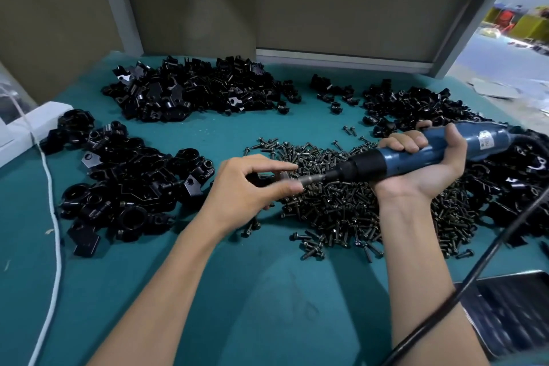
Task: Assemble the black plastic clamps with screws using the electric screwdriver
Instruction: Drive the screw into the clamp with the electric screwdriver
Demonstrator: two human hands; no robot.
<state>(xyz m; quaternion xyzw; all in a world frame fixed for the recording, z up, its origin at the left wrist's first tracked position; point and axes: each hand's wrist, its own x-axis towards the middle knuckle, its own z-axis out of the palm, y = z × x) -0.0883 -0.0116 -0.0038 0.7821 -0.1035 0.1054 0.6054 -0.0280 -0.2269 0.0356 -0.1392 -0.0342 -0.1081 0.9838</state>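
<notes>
Your left hand (246, 184): its curled fingers hold a small black clamp piece (259, 180), and the thumb and pointer finger reach to the screwdriver's tip.
Your right hand (421, 169): fingers wrapped tight round the blue electric screwdriver (389, 161), which lies sideways and points left.
Screws (341, 205): a big pile on the green table (237, 291), under both hands.
Clamps (190, 92): black heaps all around.

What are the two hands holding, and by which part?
The right hand grips the blue electric screwdriver round its body. The left hand pinches a small dark part at the tip of the bit; it is too blurred to identify.
</notes>
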